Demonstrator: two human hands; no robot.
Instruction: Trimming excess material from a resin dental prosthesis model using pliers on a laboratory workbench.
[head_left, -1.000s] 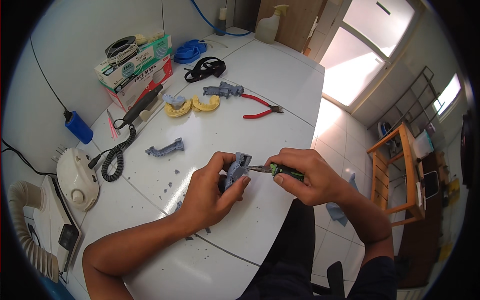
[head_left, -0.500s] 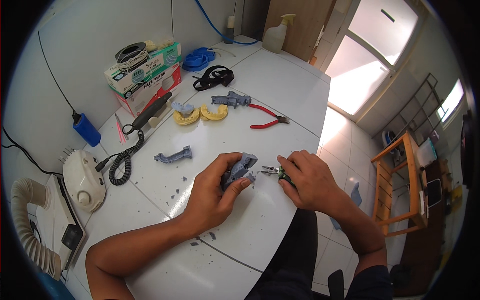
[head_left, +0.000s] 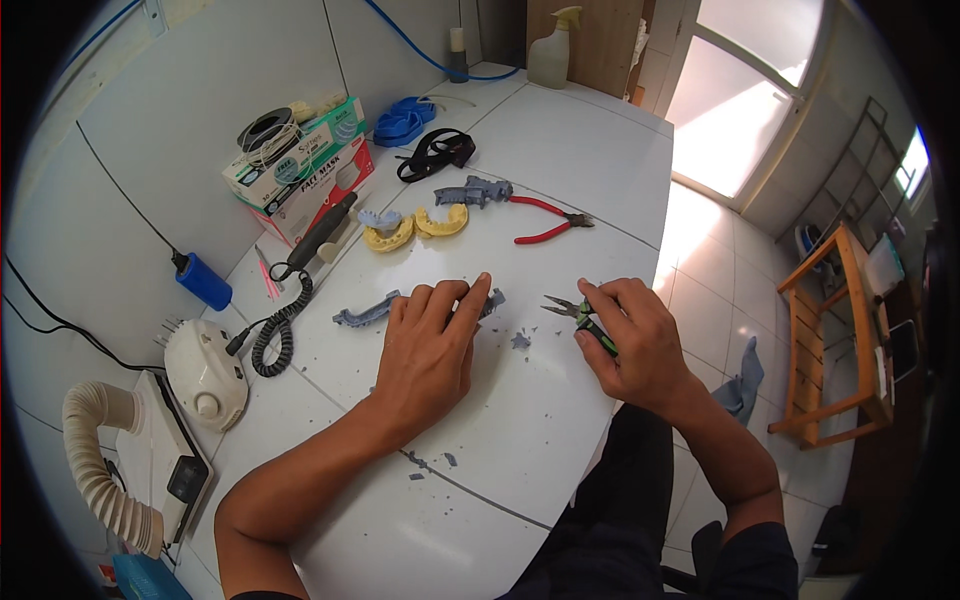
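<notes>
My left hand [head_left: 432, 335] is turned back-up over the table, its fingers bent round a grey dental model [head_left: 493, 301]. Only the model's end shows past the index finger; the rest is hidden. To its right, my right hand [head_left: 632, 340] grips green-and-black-handled pliers [head_left: 597, 334], jaws parted and pointing left, apart from the model. On the tabletop between the hands lies a broken grey fragment [head_left: 520, 341] among small crumbs. A curved grey dental piece [head_left: 364, 313] lies just left of my left hand, partly covered by it.
Red-handled cutters [head_left: 542, 236] touch another grey dental model [head_left: 472, 192]. Nearby are yellow dental casts [head_left: 440, 222], a black strap [head_left: 436, 155] and a dark handpiece [head_left: 322, 232]. Stacked boxes [head_left: 312, 190], a white control unit [head_left: 205, 375] and a ribbed hose [head_left: 100, 450] line the left.
My left hand has rolled over, from showing the model to covering it. A grey fragment now lies on the table. The pliers' jaws have parted wider, and the whole view has shifted slightly.
</notes>
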